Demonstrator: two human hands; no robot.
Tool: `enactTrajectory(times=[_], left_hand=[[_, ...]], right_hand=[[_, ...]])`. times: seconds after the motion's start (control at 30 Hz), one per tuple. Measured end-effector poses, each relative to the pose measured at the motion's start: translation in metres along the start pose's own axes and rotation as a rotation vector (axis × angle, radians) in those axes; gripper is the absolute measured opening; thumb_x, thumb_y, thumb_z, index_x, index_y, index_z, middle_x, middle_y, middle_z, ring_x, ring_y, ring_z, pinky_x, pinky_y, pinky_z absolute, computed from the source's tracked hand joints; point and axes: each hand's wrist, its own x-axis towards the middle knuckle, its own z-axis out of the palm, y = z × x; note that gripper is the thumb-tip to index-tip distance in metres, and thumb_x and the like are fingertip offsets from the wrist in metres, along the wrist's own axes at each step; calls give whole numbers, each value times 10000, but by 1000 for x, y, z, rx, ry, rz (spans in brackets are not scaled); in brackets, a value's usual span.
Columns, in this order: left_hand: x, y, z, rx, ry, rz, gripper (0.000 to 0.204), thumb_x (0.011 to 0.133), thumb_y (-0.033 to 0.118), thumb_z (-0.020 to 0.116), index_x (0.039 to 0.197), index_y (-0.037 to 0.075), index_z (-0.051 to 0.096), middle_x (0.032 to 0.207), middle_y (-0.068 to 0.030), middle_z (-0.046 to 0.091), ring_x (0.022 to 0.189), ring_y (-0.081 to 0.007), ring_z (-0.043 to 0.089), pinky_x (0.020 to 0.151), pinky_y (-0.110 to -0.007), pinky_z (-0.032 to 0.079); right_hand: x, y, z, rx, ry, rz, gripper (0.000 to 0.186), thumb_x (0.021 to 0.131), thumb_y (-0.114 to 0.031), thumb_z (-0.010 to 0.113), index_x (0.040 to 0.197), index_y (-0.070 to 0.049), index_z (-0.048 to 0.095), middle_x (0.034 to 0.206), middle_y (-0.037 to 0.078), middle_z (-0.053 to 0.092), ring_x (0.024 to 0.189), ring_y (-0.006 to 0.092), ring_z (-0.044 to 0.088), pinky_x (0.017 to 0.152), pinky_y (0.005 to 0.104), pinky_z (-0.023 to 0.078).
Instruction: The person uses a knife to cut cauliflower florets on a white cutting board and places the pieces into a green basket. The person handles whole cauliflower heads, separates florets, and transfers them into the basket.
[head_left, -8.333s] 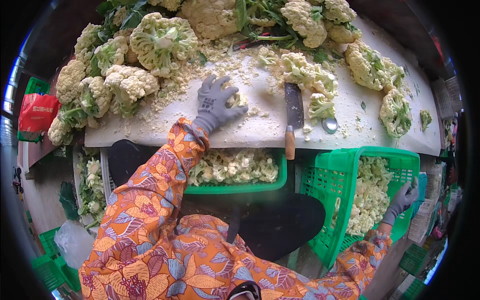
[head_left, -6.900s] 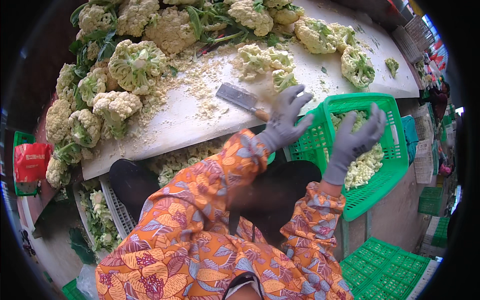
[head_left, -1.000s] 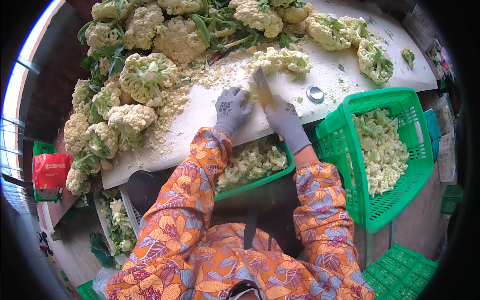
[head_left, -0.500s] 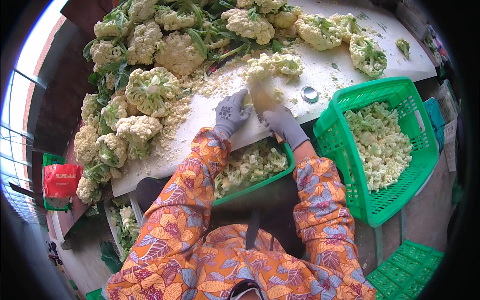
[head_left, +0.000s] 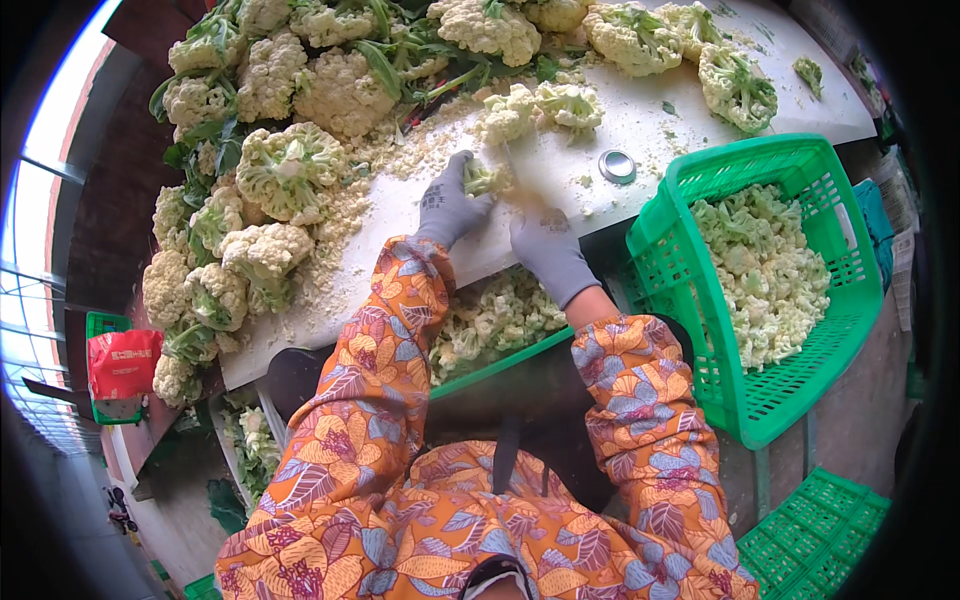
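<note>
Above the front edge of the white work surface, my left hand (head_left: 452, 207), in a grey glove, grips a small cauliflower floret (head_left: 484, 180) between thumb and fingers. Close beside it, my right hand (head_left: 550, 248), also gloved, is closed around a knife. Motion smears the blade, and the fist hides the handle. Two trimmed cauliflower pieces (head_left: 540, 108) lie just beyond the hands. Below them, under the surface's edge, a green basket (head_left: 500, 372) holds cut florets (head_left: 497, 325).
Whole cauliflowers (head_left: 290, 172) are heaped at the left and back, with crumbs around them. A round metal-rimmed disc (head_left: 617, 166) lies right of my hands. At the right, a tilted green crate (head_left: 700, 330) contains florets. A red bag (head_left: 124, 362) sits far left.
The floret in my left hand has been lifted and turned into clearer view. My right hand has shifted slightly left and up, and the knife blade has swung from flat view to a blur.
</note>
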Motion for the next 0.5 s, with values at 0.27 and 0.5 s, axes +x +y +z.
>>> enactTrajectory(times=[0.27, 0.5], left_hand=[[17, -9, -24, -529, 5, 98, 670, 772, 171, 836, 1325, 58, 475, 1164, -157, 576, 873, -199, 644, 660, -308, 558], [12, 247, -22, -597, -269, 602, 723, 776, 186, 860, 1357, 25, 460, 1207, -165, 632, 1020, -206, 665, 863, -328, 585]], right_hand=[[17, -11, -33, 741, -210, 236, 358, 900, -270, 543, 1068, 32, 633, 813, 201, 702, 714, 306, 714, 701, 428, 578], [-97, -26, -232, 521, 452, 169, 147, 971, -195, 570, 1028, -61, 588, 724, 59, 553, 580, 176, 527, 512, 335, 421]])
